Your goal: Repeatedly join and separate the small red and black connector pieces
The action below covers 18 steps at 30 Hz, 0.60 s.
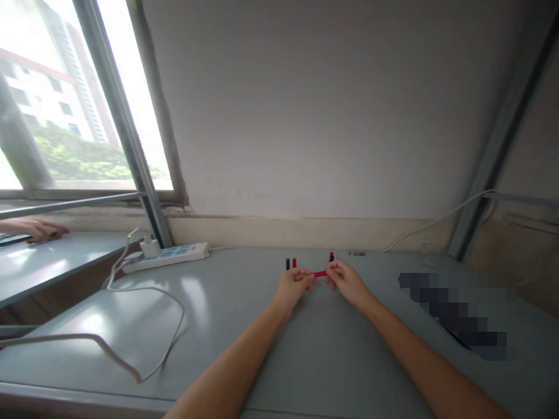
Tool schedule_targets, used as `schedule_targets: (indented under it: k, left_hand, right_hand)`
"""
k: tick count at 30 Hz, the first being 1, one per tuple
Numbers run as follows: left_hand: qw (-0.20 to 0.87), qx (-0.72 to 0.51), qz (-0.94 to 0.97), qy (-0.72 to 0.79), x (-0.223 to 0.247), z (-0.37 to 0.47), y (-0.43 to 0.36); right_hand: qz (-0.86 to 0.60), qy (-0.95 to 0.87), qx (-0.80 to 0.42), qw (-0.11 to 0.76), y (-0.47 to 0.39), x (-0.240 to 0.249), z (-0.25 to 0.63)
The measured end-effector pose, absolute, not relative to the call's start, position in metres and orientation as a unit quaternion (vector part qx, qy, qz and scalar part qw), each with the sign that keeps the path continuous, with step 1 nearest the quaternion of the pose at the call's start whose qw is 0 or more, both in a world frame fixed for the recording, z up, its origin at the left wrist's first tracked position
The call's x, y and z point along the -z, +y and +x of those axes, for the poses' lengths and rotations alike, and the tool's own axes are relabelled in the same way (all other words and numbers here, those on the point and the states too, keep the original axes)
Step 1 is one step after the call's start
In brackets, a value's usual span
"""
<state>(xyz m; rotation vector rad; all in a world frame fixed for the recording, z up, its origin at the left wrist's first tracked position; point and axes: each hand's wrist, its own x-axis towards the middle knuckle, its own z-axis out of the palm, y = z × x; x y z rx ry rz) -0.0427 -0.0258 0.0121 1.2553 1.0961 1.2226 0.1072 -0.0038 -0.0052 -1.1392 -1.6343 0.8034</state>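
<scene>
Above the middle of the grey desk, my left hand (296, 286) pinches one end of a slim red marker (320, 273). Its other end is between the fingers of my right hand (345, 279), so it lies roughly level between both. Just behind my left hand, a black marker (287, 264) and another red marker (294, 263) stick up, their lower parts hidden by the hand. A red and black marker (331, 256) shows behind my right fingers, mostly covered.
A white power strip (187, 253) with a plugged-in charger lies at the back left, its cable (177, 337) looping over the desk (227, 326). Small dark bits (359, 254) lie by the wall. A pixelated dark object (454, 314) lies right. Another person's hand (37, 227) rests far left.
</scene>
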Motion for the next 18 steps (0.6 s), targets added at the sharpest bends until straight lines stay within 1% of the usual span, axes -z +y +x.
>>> schedule_targets:
  k: [5, 9, 14, 16, 18]
  left_hand:
    - [0.499, -0.546, 0.496, 0.454, -0.012, -0.043, -0.024]
    - [0.472, -0.578, 0.489, 0.452, -0.012, -0.042, -0.021]
    - [0.481, -0.56, 0.506, 0.446, -0.012, -0.04, -0.023]
    - [0.482, -0.57, 0.49, 0.449, -0.012, -0.04, -0.023]
    - [0.472, -0.596, 0.453, 0.466, -0.013, -0.043, -0.021]
  right_hand:
    - [-0.449, -0.698, -0.332, 0.449, -0.007, 0.006, 0.105]
    - [-0.454, -0.749, -0.254, 0.411, -0.013, 0.006, 0.1]
    - [-0.497, -0.789, -0.116, 0.343, -0.009, 0.005, 0.089]
    - [-0.531, -0.775, -0.099, 0.328, -0.002, 0.005, 0.085]
    - [-0.572, -0.749, -0.111, 0.316, 0.008, 0.005, 0.08]
